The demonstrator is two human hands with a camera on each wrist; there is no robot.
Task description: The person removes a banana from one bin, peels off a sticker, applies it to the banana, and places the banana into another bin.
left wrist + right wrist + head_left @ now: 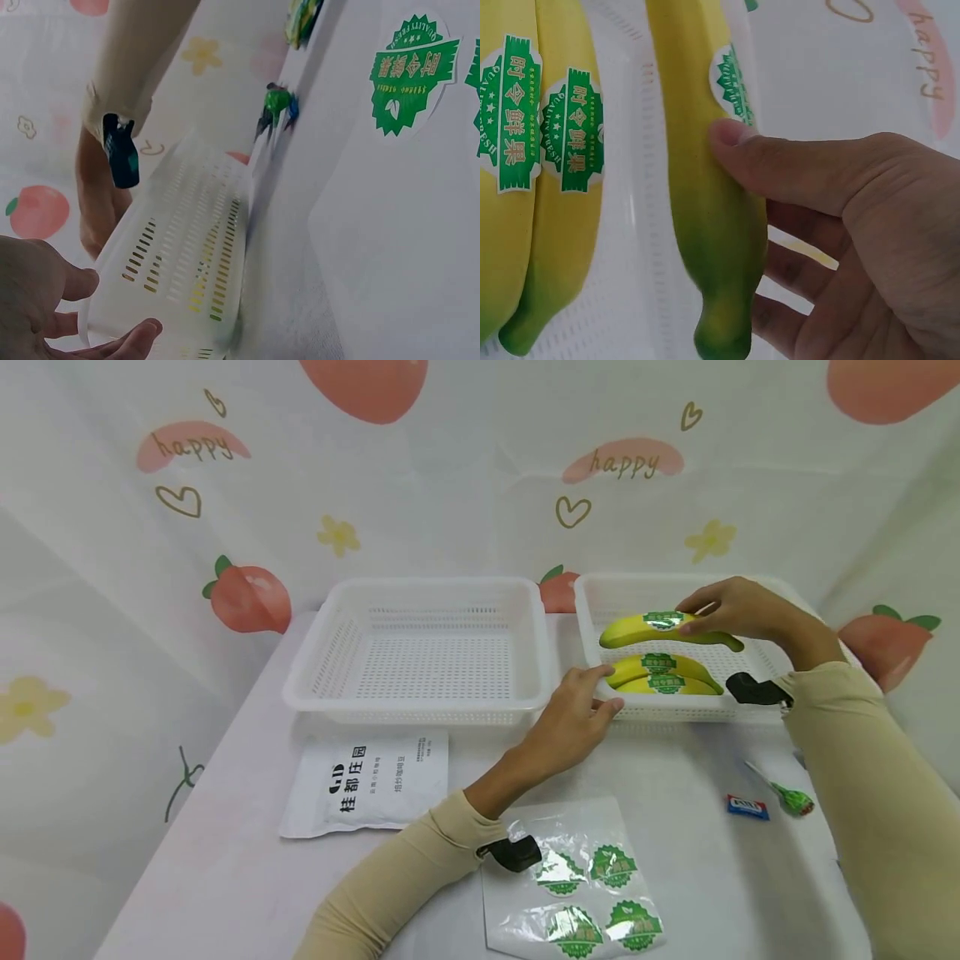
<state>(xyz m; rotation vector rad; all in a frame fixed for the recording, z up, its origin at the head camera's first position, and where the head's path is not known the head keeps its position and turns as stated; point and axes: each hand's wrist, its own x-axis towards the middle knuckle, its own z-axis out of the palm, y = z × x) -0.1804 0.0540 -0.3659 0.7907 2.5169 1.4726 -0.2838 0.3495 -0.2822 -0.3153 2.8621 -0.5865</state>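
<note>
A person's right hand [738, 608] holds a labelled banana [660, 628] above the right-hand white basket [592, 610], thumb pressed to the fruit's near side just below its green sticker and the fingers [795, 262] curled round the far side, so the banana lies between thumb and fingers, its stem end jutting past the hand. The fruit sits roughly level over the basket's back half. Below it, two more stickered bananas [663, 675] lie side by side against the basket's front wall, touching each other.

The left hand [577, 710] rests at the same basket's front left corner, fingers loosely spread and holding nothing, with the fingertips at the rim just beside the tips of the two lying bananas; the left wrist view shows the perforated wall close to the relaxed fingers.

A second, larger white basket [423, 647] stands just to the left, the two nearly touching on the white bench [225, 860]. In front of it lies a white printed pouch [367, 781]. Near the left forearm, a clear sheet carries four green stickers [592, 897]. By the right sleeve lie a green-wrapped lollipop [791, 797] and a small blue-and-red packet [747, 807].
</note>
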